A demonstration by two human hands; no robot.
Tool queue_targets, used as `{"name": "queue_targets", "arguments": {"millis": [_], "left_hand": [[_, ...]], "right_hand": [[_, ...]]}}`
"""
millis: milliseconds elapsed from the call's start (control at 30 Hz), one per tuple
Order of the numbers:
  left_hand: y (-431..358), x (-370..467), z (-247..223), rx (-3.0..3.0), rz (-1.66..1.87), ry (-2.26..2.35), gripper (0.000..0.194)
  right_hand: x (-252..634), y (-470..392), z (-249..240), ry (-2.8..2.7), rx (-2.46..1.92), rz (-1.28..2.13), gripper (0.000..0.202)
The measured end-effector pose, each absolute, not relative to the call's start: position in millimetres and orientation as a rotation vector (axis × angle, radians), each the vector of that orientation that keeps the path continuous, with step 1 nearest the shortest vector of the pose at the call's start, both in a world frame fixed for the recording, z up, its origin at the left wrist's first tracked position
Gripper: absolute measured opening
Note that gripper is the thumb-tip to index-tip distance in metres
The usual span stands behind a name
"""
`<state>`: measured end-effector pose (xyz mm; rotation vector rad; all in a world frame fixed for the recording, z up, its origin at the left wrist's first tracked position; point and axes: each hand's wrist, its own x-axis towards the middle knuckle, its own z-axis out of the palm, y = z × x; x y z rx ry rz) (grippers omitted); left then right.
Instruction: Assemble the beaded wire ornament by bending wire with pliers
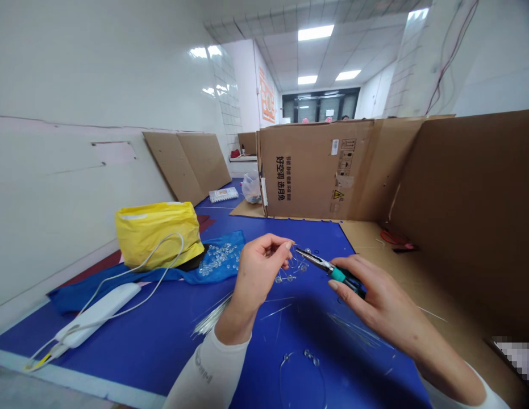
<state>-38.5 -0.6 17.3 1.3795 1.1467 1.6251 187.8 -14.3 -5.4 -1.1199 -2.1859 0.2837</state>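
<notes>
White sleeves (208,372) are seen closest, at the bottom edge, and between them a loop of thin wire (286,358) strung with clear beads is laid on the blue tabletop (174,341). Above it, a piece of beaded wire (290,278) is pinched between the thumb and fingertips of the left hand (259,272), its clear beads hanging just beside the fingers over the tabletop. Pliers (317,261) with green-and-black handles are grasped in the right hand (379,295), their tips pointed towards the left hand, near the wire; whether any wire is nipped between the jaws cannot be told. Loose straight wires (211,318) are spread by the left wrist. Further left, clear beads (221,257) are heaped on a blue cloth (170,275), beside which a yellow bag (157,234) and a long white object (103,311) with a white cord are placed. Behind, the work is bordered by a large cardboard box (315,170).
</notes>
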Motion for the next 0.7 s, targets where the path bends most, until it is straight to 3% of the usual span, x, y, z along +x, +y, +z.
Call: {"name": "queue_targets", "arguments": {"millis": [700], "left_hand": [[-5.3,-35.7,13.5,1.598,1.658,1.301,0.013]], "right_hand": [[178.3,-23.7,-2.1,-2.149,-1.122,0.263,0.032]]}}
